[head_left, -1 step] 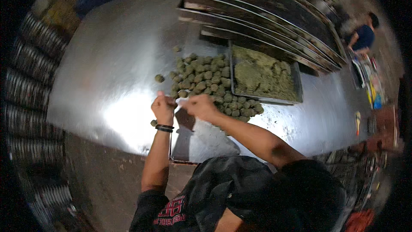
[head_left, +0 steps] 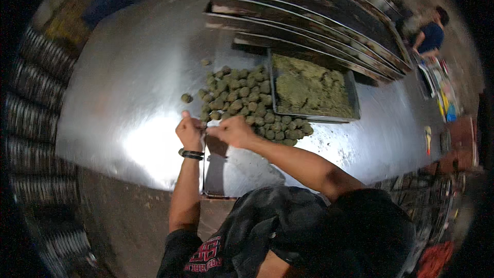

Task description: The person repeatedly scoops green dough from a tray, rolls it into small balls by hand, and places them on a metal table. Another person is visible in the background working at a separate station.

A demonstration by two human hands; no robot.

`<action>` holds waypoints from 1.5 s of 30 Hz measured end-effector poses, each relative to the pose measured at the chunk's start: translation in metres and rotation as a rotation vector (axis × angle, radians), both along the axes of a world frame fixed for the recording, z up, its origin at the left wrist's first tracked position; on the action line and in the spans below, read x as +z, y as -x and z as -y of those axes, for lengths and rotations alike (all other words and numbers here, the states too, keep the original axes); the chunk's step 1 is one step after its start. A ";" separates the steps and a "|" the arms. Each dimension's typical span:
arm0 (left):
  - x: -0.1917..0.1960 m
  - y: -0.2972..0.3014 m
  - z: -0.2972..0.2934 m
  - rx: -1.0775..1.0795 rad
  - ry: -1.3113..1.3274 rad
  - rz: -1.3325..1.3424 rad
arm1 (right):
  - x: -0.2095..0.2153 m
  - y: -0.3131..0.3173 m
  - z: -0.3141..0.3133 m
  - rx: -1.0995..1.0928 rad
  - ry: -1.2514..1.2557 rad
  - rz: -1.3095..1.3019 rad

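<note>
— Head view: where are the hands?
— Left hand [head_left: 189, 131] and right hand [head_left: 234, 131] meet fingertip to fingertip, pinched on something too small to tell.
— And the green balls [head_left: 247, 100]?
— Heaped on the steel table [head_left: 128, 98], just beyond the fingers; the right hand is nearer. The tray of green mix [head_left: 311, 90] lies farther right.

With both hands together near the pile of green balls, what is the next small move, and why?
Probably to set whatever the hands are working on down with the pile of balls. The left hand and right hand meet at the fingertips just in front of it; what they pinch is too small to tell. The tray of green mixture lies right behind the pile.
</note>
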State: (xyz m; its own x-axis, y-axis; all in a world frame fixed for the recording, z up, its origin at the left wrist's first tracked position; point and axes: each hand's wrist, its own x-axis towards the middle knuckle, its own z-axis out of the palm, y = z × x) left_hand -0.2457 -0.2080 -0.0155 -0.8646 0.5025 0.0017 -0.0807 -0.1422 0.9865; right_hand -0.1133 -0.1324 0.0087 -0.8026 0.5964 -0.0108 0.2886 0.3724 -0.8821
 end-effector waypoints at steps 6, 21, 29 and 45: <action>0.009 0.038 -0.034 -0.207 0.461 -0.143 | 0.012 0.005 -0.022 0.067 -0.038 0.001; 0.054 -0.152 -0.123 -0.479 0.143 -0.554 | -0.019 -0.312 -0.264 -0.287 -0.680 0.387; 0.003 -0.303 -0.202 -0.426 0.336 -1.039 | -0.035 -0.305 -0.284 -0.100 -0.634 0.521; 0.005 -0.325 -0.230 -0.447 0.209 0.307 | 0.005 -0.327 -0.293 -0.258 0.050 0.049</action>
